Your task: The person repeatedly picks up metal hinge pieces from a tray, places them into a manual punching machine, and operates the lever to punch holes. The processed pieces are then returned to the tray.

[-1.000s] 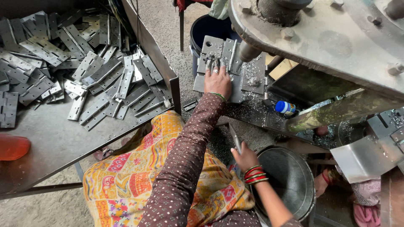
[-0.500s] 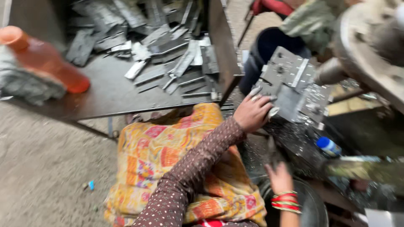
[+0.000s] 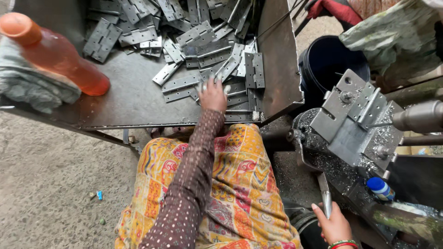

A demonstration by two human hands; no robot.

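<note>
We see two risks: the left hand [image 3: 212,94] could get cut, since it presses into a loose pile of sharp-edged hinge plates [image 3: 203,41] that may slide under it, and the right hand [image 3: 333,226] sits close to the chip-strewn machine jig [image 3: 353,122]. The left fingers are spread on the plates (whether they grip one, we cannot tell). The right fingers are clamped on a metal lever [image 3: 324,193]. The plates are flat, grey and punched with holes, heaped on the steel worktop [image 3: 124,99] beside an orange bottle [image 3: 55,53].
</note>
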